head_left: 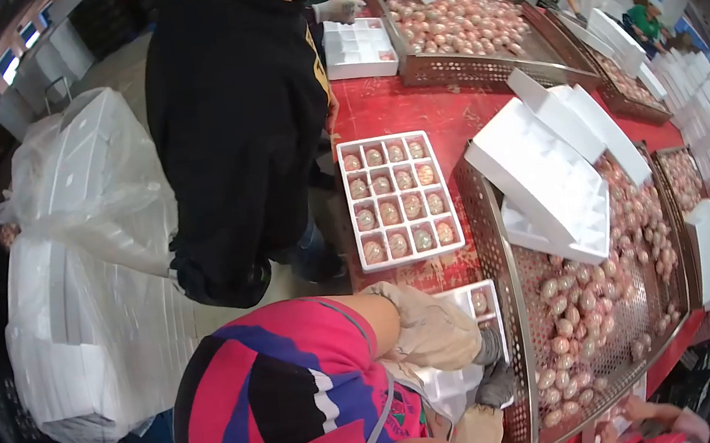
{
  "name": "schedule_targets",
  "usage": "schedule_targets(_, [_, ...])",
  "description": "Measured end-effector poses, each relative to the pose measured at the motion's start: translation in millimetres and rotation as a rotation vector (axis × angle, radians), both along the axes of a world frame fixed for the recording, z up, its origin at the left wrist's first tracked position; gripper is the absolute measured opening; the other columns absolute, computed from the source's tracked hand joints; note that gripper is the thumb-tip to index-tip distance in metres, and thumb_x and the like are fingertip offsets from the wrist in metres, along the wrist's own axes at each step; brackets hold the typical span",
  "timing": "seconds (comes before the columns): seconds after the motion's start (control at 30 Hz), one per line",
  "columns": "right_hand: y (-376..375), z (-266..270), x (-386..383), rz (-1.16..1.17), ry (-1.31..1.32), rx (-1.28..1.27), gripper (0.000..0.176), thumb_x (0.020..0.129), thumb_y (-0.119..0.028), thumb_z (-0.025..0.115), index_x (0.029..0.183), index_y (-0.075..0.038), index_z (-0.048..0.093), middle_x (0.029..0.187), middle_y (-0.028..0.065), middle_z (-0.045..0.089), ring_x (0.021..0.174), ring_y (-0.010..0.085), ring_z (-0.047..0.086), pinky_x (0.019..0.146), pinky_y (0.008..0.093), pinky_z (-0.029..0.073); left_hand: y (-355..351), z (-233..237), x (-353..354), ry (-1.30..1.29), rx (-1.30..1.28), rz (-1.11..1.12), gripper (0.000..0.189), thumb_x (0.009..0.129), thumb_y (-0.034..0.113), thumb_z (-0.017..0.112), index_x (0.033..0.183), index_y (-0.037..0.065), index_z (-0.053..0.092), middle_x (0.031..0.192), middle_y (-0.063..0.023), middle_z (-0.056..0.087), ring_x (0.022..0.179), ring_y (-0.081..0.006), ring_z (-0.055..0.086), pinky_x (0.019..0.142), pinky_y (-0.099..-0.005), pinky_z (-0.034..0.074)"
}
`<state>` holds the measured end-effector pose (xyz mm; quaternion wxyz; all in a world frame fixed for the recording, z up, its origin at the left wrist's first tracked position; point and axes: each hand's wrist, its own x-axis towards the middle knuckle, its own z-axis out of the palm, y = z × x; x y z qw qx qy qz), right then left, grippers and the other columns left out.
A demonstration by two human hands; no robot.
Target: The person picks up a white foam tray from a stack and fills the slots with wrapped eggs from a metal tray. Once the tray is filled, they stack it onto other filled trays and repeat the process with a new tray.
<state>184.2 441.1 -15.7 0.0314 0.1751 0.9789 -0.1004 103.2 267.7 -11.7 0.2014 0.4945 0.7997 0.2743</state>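
In grey gloves, my left hand (pixel 487 347) and my right hand (pixel 495 385) are close together over a white compartment box (pixel 491 286) at the table edge. Both look curled inward; whatever is between the fingers is hidden. One shiny pinkish egg (pixel 479 301) shows in a corner cell of this box, while my sleeves and gloves cover much of the rest. Just beyond my hands stands a perforated metal tray (pixel 512 326) with many loose eggs (pixel 570 319). Beside my left arm lies another white box (pixel 409 259), its cells filled with eggs.
White foam boxes (pixel 537 171) lie tilted across the tray. A person in black (pixel 244 128) stands close on my left. Another egg tray (pixel 487 65) occupies the red table (pixel 368 112). Plastic-wrapped white boxes (pixel 94 283) are stacked behind. Other people's hands (pixel 636 413) work nearby.
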Motion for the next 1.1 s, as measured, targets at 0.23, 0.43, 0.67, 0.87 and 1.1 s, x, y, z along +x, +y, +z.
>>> schedule_targets(0.23, [-34, 7, 54, -0.169, 0.203, -0.111, 0.034, 0.093, -0.029, 0.046, 0.114, -0.005, 0.06, 0.101, 0.0189, 0.061, 0.095, 0.0369, 0.057, 0.082, 0.0452, 0.046, 14, 12, 38, 0.066, -0.039, -0.055, 0.023, 0.085, 0.016, 0.048, 0.098, 0.001, 0.062, 0.091, -0.0179, 0.064, 0.084, -0.0263, 0.063, 0.072, -0.0394, 0.048])
schedule_targets(0.43, [-10, 14, 118, -0.205, 0.378, -0.442, 0.033, 0.093, -0.028, 0.05, 0.107, -0.002, 0.064, 0.103, 0.0195, 0.064, 0.092, 0.0318, 0.062, 0.082, 0.0415, 0.048, 14, 21, 30, 0.182, -0.021, -0.031, 0.023, 0.084, 0.016, 0.049, 0.095, 0.002, 0.063, 0.087, -0.0185, 0.064, 0.08, -0.0272, 0.064, 0.07, -0.0411, 0.048])
schedule_targets(0.67, [86, 122, 73, -0.436, 0.67, -0.55, 0.032, 0.091, -0.022, 0.051, 0.114, -0.003, 0.06, 0.104, 0.0144, 0.066, 0.098, 0.0232, 0.062, 0.086, 0.0343, 0.046, 39, 37, 56, 0.268, -0.225, -0.153, 0.022, 0.082, 0.016, 0.05, 0.091, 0.002, 0.064, 0.082, -0.0192, 0.066, 0.076, -0.0282, 0.064, 0.067, -0.0431, 0.049])
schedule_targets(0.87, [185, 73, 32, -0.355, 0.084, -0.213, 0.038, 0.082, -0.027, 0.062, 0.113, -0.007, 0.063, 0.112, 0.0171, 0.063, 0.104, 0.03, 0.06, 0.09, 0.0369, 0.045, 47, -9, 45, 0.739, -0.108, -0.183, 0.028, 0.082, 0.019, 0.049, 0.1, 0.002, 0.062, 0.081, -0.016, 0.063, 0.077, -0.0303, 0.061, 0.067, -0.0463, 0.046])
schedule_targets(1.1, [178, 7, -22, -0.078, -0.353, 0.086, 0.057, 0.076, -0.035, 0.066, 0.126, -0.012, 0.054, 0.117, 0.0194, 0.06, 0.112, 0.032, 0.056, 0.094, 0.0394, 0.043, 44, -18, 38, 0.627, 0.049, -0.154, 0.033, 0.081, 0.023, 0.052, 0.106, 0.003, 0.061, 0.079, -0.0142, 0.062, 0.075, -0.0297, 0.06, 0.066, -0.0463, 0.046])
